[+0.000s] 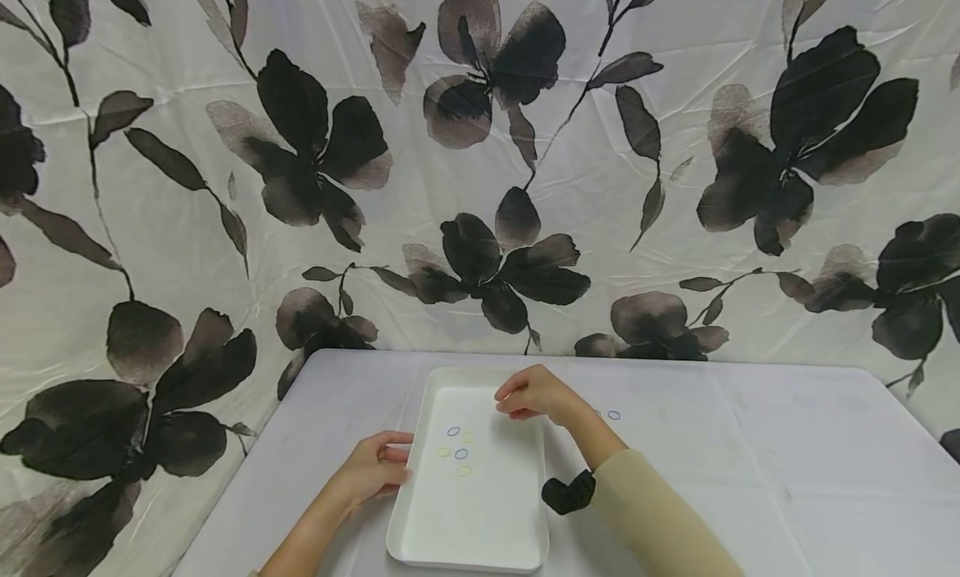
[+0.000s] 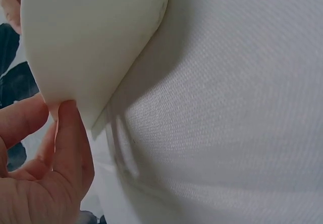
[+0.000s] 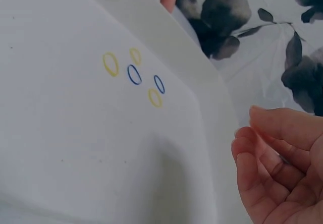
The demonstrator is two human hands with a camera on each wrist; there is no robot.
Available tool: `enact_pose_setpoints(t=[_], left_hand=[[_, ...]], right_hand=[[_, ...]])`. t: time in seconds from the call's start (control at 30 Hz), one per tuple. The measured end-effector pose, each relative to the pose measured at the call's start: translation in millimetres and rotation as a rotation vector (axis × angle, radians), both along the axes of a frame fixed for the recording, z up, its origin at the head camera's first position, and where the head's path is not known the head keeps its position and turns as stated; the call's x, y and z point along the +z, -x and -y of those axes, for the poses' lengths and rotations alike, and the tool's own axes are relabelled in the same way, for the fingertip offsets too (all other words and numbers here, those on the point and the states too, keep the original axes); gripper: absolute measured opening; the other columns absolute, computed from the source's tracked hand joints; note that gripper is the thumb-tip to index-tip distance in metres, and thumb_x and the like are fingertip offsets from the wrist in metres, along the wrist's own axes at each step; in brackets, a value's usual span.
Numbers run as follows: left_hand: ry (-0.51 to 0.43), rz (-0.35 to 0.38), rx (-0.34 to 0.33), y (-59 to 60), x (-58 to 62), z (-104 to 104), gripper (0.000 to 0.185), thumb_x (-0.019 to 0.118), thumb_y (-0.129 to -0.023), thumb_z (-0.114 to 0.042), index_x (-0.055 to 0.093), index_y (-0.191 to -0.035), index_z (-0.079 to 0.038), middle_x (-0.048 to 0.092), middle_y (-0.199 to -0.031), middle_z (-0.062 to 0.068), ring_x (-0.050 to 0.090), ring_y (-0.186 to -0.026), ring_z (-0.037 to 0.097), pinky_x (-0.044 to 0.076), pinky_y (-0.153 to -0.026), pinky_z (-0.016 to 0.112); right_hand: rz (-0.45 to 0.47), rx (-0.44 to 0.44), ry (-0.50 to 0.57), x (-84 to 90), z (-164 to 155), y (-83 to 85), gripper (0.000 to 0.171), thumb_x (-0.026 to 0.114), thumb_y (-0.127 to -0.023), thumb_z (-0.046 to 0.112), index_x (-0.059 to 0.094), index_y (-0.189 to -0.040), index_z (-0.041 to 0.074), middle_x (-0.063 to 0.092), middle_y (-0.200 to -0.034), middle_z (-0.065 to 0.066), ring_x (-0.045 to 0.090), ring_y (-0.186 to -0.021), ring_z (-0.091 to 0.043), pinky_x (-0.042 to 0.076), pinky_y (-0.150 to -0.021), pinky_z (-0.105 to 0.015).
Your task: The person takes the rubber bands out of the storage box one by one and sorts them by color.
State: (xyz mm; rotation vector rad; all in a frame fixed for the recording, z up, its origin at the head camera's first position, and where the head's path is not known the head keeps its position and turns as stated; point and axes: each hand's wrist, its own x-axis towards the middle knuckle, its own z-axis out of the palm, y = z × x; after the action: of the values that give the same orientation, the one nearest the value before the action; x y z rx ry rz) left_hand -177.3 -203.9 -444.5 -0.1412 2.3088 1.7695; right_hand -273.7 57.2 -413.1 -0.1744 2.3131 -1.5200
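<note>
A white tray (image 1: 472, 523) lies on the surface (image 1: 750, 452), long axis twelve to six, yellow and blue rings (image 3: 129, 73) within. The left hand (image 1: 371, 467) pinches its nine-o'clock rim; the right hand (image 1: 538, 393) hovers, fingers curled, at one o'clock, its hold unclear.

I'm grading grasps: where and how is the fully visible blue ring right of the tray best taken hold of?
Probably by its right edge, from above: the blue ring lies flat on the table, a thin loop to pinch. Its right side is free, while another ring and the right forearm crowd its left.
</note>
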Motion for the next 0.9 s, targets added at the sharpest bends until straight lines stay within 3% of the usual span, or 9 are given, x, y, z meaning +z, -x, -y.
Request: enact_pose_setpoints(t=[0.3,0.57,0.9], left_hand=[[0.059,-0.002,0.055,2.3,-1.0,-3.1,0.053,0.064,-0.072,0.015,0.051,-0.123,0.008,0.058,-0.092,0.016,0.060,-0.076,0.022,0.054,-0.066,0.036],[0.051,0.006,0.072,0.5,3.0,-7.3,0.052,0.062,-0.071,0.017,0.051,-0.122,0.008,0.058,-0.090,0.016,0.060,-0.074,0.021,0.054,-0.064,0.035],[0.064,0.019,0.106,0.4,3.2,-7.5,0.052,0.062,-0.070,0.017,0.053,-0.121,0.007,0.057,-0.090,0.016,0.058,-0.073,0.021,0.053,-0.062,0.034]], right_hand=[[0.016,0.003,0.010,-7.8,13.0,-1.7,0.013,0.074,-0.074,0.001,0.069,-0.086,-0.001,0.063,-0.072,-0.005,0.058,-0.058,-0.013,0.053,-0.058,-0.025],[-0.010,0.018,-0.001,-19.4,26.4,-3.7,0.016,0.074,-0.074,0.000,0.069,-0.090,-0.001,0.059,-0.066,-0.002,0.055,-0.055,-0.011,0.052,-0.056,-0.024],[-0.130,0.036,-0.035,-42.6,43.4,-10.5,0.018,0.075,-0.069,-0.003,0.069,-0.086,-0.001,0.051,-0.059,0.001,0.048,-0.049,-0.008,0.044,-0.048,-0.019]])
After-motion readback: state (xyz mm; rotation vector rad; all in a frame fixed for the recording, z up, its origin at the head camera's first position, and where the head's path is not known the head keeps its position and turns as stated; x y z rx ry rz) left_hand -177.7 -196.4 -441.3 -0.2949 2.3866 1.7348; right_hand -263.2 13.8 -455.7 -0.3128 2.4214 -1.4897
